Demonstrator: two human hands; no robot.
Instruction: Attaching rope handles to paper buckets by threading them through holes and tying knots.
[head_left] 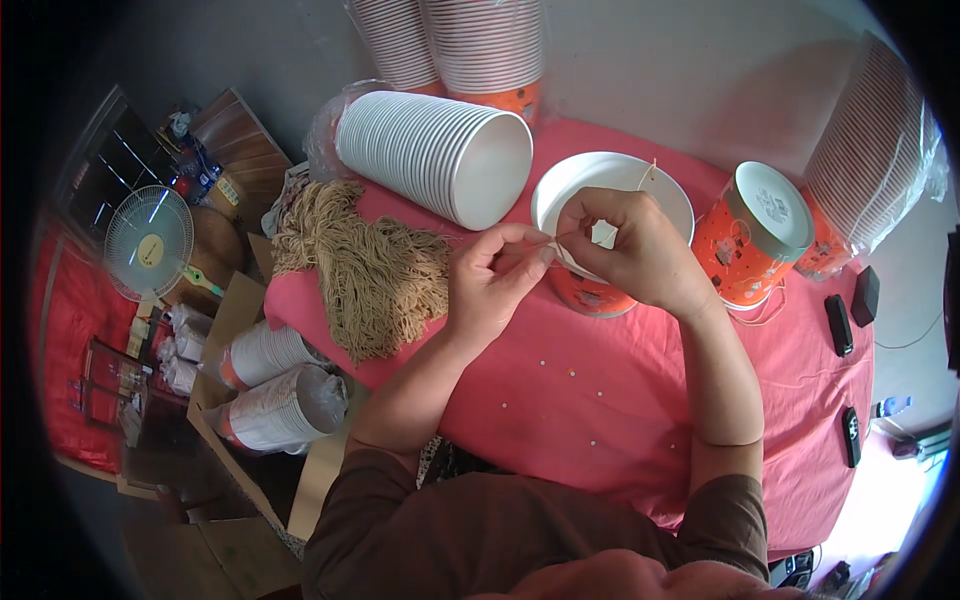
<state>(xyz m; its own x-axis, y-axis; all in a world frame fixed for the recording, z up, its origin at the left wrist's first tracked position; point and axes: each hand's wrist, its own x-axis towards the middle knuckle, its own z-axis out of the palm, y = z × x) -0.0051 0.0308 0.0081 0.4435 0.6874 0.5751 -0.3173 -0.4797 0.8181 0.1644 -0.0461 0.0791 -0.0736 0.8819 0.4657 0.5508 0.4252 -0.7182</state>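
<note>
**Two-handed fingertip pinch at the near rim of a paper bucket**

The orange-and-white paper bucket [572,185] stands mouth-up on the red tablecloth [620,400], partly hidden by the hands at its near edge. The left hand [490,285] and the right hand [640,240] meet tip to tip; thumb and forefinger of each are pinched together on a small pale piece [553,244], probably a cord end, though too fine to confirm. Whether the fingers also touch the rim cannot be told. A tan cord [653,167] stands up at the far rim; a bundle of tan cords [385,275] lies to the left.

Good practice, as judged here: one pinch should stay firm while the other makes the small movements, with tension kept light so that the thin wall is not bent. Wrists are best kept clear of the rim, since pressure there could tip the bucket.
</note>
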